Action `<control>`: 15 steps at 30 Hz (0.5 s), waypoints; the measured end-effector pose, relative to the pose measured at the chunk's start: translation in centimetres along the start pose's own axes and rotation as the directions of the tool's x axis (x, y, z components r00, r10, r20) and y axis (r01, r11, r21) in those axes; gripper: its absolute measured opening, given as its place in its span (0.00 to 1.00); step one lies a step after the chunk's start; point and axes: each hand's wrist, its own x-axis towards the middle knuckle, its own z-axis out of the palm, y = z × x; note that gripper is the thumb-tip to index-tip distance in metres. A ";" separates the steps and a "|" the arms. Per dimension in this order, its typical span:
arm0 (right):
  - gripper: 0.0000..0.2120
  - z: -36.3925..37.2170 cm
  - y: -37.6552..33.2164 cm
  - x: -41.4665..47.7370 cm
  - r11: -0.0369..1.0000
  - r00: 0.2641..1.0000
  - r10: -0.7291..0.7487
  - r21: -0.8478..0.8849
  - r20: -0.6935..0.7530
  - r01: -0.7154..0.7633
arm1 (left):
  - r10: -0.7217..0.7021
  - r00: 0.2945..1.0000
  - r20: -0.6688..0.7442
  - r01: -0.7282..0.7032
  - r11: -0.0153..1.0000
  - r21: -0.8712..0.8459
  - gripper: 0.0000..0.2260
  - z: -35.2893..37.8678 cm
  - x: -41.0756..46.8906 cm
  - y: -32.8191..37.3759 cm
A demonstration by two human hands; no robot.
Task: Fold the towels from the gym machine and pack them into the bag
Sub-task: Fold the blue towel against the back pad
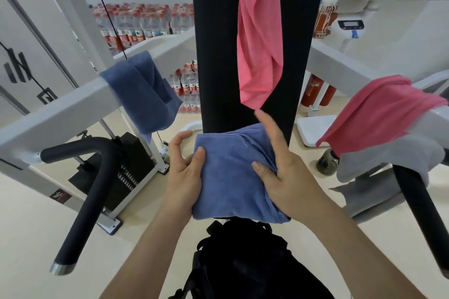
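Note:
A folded blue towel (233, 172) lies on the black padded bench (218, 56) in front of me. My left hand (184, 167) grips its left edge, thumb on top. My right hand (279, 165) holds the right side, thumb pressed on the cloth and fingers stretched up along the edge. Below the towel sits a black bag (243, 262). Another blue towel (143, 90) hangs over the left white bar. A pink towel (260, 39) drapes down the bench. A second pink towel (374, 114) and a grey towel (398, 160) hang on the right arm.
White machine frame bars (60, 114) run on both sides, with black padded handles (90, 196) sticking toward me at left and right. A weight stack (126, 172) stands at left. Packs of water bottles (145, 22) line the back wall. Red extinguishers (318, 94) stand at right.

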 end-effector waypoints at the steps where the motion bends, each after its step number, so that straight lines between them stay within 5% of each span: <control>1: 0.39 -0.1 0.1 -0.5 0.999 0.999 -0.014 -0.037 0.052 0.016 | -0.022 1.000 -0.004 0.022 1.000 0.002 0.10 0.0 -0.5 -0.7; 4: 0.29 -0.3 1.0 -2.2 0.997 0.986 0.015 0.070 0.167 -0.027 | 0.016 1.000 0.004 -0.016 0.998 0.055 0.08 0.6 -2.5 -2.4; 9: 0.24 -1.5 3.6 -6.4 0.923 0.954 0.137 0.315 0.266 -0.220 | 0.128 0.991 0.045 -0.134 0.969 0.205 0.19 2.3 -7.0 -2.9; 12: 0.44 -1.8 6.3 -9.9 0.752 0.904 0.265 0.514 0.336 -0.412 | 0.083 0.992 0.099 -0.109 0.949 0.294 0.18 3.0 -10.7 -4.3; 15: 0.42 -1.5 10.0 -13.3 0.679 0.831 0.470 0.480 0.298 -0.556 | 0.012 0.985 0.174 -0.086 0.902 0.424 0.22 3.6 -13.7 -8.5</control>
